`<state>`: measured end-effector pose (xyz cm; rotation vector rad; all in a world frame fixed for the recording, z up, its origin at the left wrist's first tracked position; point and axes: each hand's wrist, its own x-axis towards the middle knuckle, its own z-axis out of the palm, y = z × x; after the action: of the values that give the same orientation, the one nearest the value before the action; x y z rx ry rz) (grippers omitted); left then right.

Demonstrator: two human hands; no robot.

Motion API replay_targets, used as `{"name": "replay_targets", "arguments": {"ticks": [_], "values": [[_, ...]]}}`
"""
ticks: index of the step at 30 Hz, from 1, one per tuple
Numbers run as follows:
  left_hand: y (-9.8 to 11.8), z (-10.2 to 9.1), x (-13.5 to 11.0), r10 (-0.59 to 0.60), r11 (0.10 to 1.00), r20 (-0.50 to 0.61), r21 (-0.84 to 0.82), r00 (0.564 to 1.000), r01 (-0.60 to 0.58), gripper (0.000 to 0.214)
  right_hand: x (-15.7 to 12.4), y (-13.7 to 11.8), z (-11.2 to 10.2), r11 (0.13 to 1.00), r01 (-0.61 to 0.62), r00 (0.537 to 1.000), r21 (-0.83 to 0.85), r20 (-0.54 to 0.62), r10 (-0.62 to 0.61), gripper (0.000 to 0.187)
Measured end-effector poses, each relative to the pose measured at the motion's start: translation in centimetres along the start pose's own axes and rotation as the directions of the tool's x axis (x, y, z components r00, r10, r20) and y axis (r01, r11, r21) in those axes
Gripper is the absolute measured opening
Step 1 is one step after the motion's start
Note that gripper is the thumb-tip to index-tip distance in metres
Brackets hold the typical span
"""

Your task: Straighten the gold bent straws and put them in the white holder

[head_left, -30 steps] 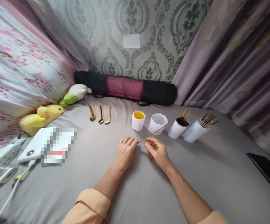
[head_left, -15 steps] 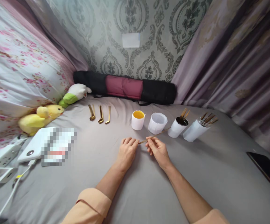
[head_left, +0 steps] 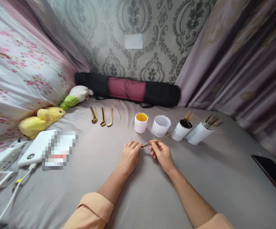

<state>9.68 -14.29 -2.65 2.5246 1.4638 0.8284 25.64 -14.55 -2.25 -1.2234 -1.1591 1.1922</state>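
My right hand (head_left: 162,154) pinches a thin golden stick (head_left: 163,137) low over the grey bed sheet. The stick slants up to the right toward the white cups. My left hand (head_left: 129,155) rests on the sheet with fingers curled, its fingertips at the stick's near end. Just beyond stand a white cup (head_left: 141,122) with yellow inside, an empty white cup (head_left: 161,126), a white cup (head_left: 181,129) holding sticks, and a tilted cup (head_left: 199,132) with several sticks. Three bent golden pieces (head_left: 102,117) lie further left.
A black and maroon roll bag (head_left: 128,88) lies against the wall. Yellow and green plush toys (head_left: 42,118) sit at the left, near a white power bank (head_left: 33,152), a power strip (head_left: 2,160) and cable. A dark phone (head_left: 272,173) lies at the right edge.
The stick's far end has swung slightly right and lower, from the empty cup toward the cup with sticks. Both hands stay almost in place.
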Motion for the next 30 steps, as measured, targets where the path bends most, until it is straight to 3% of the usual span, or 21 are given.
{"name": "replay_targets", "arguments": {"ticks": [11,18,22,30], "values": [[-0.7,0.9,0.0,-0.071,0.952,-0.113,-0.305,0.991,0.034,0.027,0.0,-0.1,0.0,1.000,-0.002,0.999,-0.019,-0.037,0.002,0.039],[-0.5,0.8,0.2,-0.266,0.844,-0.063,-0.498,0.962,0.201,0.024,0.1,0.3,-0.2,1.000,0.026,0.995,-0.001,-0.092,-0.026,0.035],[-0.4,0.8,0.2,-0.393,0.713,0.036,-0.619,0.919,0.330,0.024,0.2,0.5,-0.3,1.000,0.018,0.994,-0.007,-0.105,-0.019,0.032],[0.4,0.0,0.7,-0.532,0.288,0.281,-0.827,0.799,0.482,0.028,0.1,0.2,-0.3,0.999,0.020,0.990,-0.030,-0.136,-0.024,0.035]]}}
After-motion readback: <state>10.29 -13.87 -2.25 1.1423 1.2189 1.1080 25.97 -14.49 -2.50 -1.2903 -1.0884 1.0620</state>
